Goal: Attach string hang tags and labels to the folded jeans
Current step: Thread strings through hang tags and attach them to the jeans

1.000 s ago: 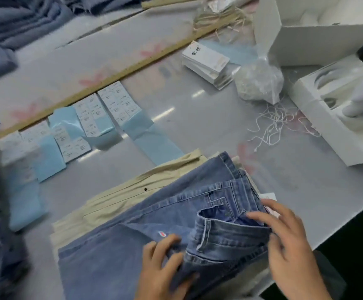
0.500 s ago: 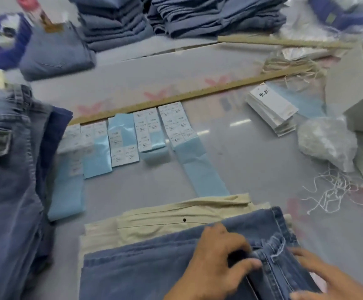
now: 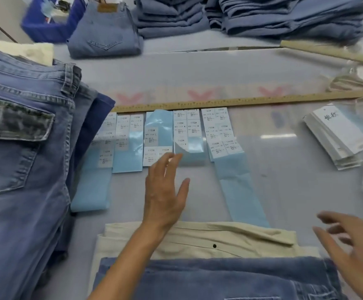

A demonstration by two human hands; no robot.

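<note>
Step in hand, as judged: picking a size label. Stack of jeans [image 3: 18,148] at left edge of bench [image 3: 284,180]. Label sheets [image 3: 167,135] at centre, below ruler [image 3: 230,102]. Left hand [image 3: 165,191] reaching there, grip apart, empty. Folded jeans [image 3: 208,278] at bottom centre. Right hand [image 3: 353,250] lower right, blurred, grip apart. Hang tags [image 3: 336,137] at right. Next, probably: peel one label by its edge.

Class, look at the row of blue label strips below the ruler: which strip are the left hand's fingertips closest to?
The third strip from the left: the left hand has its fingertips over its bottom white labels, while the other strips lie off to either side.
</note>
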